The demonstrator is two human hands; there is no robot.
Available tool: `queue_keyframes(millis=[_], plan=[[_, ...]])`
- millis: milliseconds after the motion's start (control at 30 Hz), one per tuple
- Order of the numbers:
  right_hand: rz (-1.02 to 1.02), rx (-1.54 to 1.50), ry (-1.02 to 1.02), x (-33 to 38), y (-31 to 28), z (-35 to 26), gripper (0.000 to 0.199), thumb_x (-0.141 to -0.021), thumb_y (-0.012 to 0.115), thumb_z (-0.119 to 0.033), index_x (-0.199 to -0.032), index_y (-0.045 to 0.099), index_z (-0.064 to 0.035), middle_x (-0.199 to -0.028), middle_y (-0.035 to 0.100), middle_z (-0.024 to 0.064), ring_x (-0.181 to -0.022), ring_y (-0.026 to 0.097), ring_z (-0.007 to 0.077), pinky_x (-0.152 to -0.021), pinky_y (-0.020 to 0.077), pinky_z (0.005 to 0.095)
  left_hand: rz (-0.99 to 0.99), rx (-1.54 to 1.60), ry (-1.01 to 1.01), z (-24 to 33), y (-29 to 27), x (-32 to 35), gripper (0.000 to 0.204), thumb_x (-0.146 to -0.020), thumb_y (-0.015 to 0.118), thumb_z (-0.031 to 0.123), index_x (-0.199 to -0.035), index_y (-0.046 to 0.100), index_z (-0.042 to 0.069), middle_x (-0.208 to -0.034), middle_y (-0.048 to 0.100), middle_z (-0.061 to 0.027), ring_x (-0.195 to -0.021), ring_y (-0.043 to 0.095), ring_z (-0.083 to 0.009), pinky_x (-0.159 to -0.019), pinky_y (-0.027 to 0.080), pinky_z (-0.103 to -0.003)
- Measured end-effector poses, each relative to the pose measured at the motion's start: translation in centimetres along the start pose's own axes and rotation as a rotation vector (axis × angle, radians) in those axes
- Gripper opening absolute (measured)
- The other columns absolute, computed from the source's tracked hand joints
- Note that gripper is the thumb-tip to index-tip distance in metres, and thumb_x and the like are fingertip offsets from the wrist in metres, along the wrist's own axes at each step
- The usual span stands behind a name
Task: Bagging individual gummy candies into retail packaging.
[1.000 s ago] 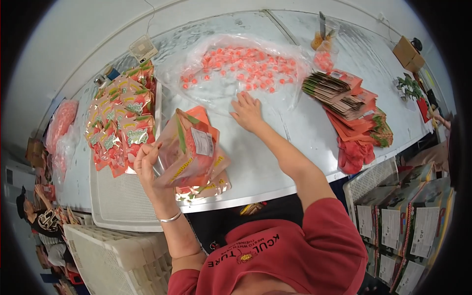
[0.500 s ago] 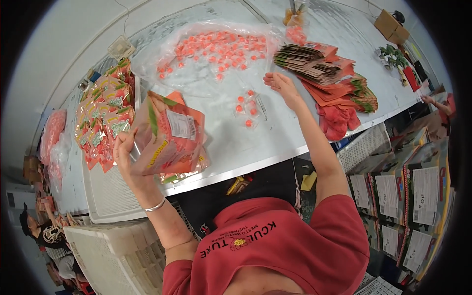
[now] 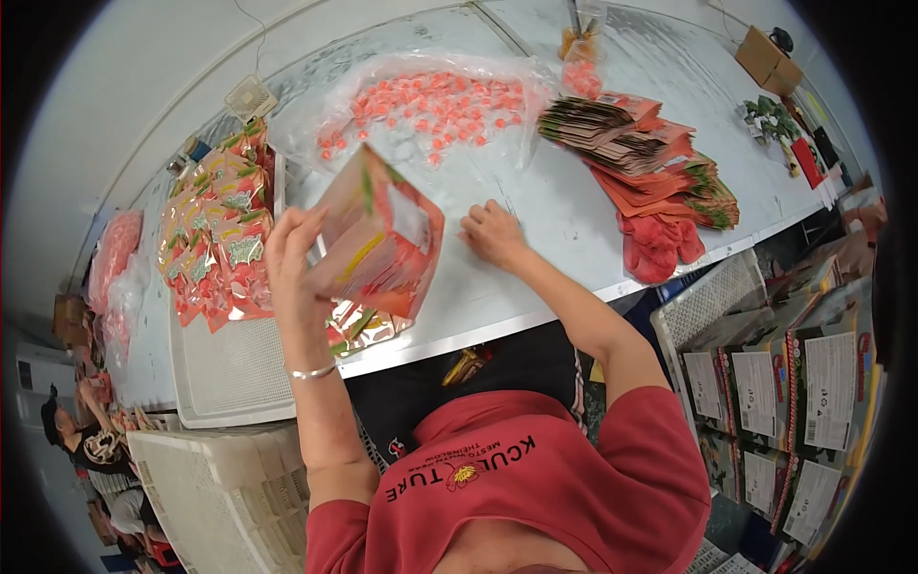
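Observation:
My left hand (image 3: 295, 251) grips the edge of a red and pink printed pouch (image 3: 387, 244), lifted and tilted above the table's front edge. On the tabletop (image 3: 564, 263), my right hand (image 3: 493, 235) has its fingers curled over the spot where a few small wrapped candies lay; its palm hides them. Beyond it, a heap of orange-red wrapped candies (image 3: 449, 100) lies on a clear plastic sheet (image 3: 330, 110). Under the raised pouch rests another shiny pouch (image 3: 368, 325).
Filled pouches (image 3: 220, 234) cover a white tray (image 3: 225, 383) at the left. Stacked flat pouches (image 3: 622, 143) and a red cloth (image 3: 660, 246) lie at the right. Cartons (image 3: 755, 383) stand below the table on the right, white crates (image 3: 220, 488) on the left.
My right hand has moved left and nearer, closing over the small group of candies, which no longer shows. My left hand has moved right and slightly up with the pouch.

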State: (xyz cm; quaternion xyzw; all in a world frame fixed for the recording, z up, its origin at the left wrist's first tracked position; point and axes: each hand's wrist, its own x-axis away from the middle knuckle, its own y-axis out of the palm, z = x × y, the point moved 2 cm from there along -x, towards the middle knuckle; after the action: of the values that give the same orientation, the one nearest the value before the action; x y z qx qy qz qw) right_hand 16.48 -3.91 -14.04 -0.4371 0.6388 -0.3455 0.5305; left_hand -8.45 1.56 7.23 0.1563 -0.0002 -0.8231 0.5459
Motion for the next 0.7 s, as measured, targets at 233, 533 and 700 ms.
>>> queue_keyframes(millis=[233, 533, 700], plan=[[0.569, -1.388, 0.442, -6.2, -11.5, 1.2, 0.021, -0.091, 0.056, -0.028, -0.085, 0.057, -0.0076, -0.065, 0.049, -0.0048, -0.052, 0.043, 0.0049, -0.048, 0.0351, 0.0199, -0.132, -0.036, -0.088, -4.6, 5.0, -2.1, 0.018, -0.084, 0.056, 0.013, -0.069, 0.05, 0.006, -0.068, 0.046, 0.0034, -0.068, 0.041, -0.0052, -0.066, 0.038, -0.021], [0.288, -0.158, -0.311, -7.8, -16.3, -7.6, 0.028, -0.08, 0.06, -0.033, -0.084, 0.056, -0.0061, -0.084, 0.056, 0.0072, -0.084, 0.053, 0.027, -0.076, 0.0404, 0.0388, -0.021, 0.067, -0.158, -8.8, 7.9, -2.9, 0.02, -0.086, 0.047, 0.01, -0.066, 0.046, 0.004, -0.062, 0.046, 0.0014, -0.056, 0.041, -0.0055, -0.047, 0.035, -0.023], [0.371, -0.276, -0.395, -4.6, -16.3, -8.5, 0.041, -0.079, 0.059, -0.045, -0.091, 0.058, -0.0059, -0.091, 0.058, 0.0083, -0.091, 0.054, 0.0267, -0.09, 0.0351, 0.0425, -0.014, 0.13, -0.274, -11.1, 6.7, -2.6, 0.018, -0.089, 0.049, 0.015, -0.073, 0.051, 0.007, -0.069, 0.051, 0.0012, -0.061, 0.046, -0.006, -0.052, 0.039, -0.022]])
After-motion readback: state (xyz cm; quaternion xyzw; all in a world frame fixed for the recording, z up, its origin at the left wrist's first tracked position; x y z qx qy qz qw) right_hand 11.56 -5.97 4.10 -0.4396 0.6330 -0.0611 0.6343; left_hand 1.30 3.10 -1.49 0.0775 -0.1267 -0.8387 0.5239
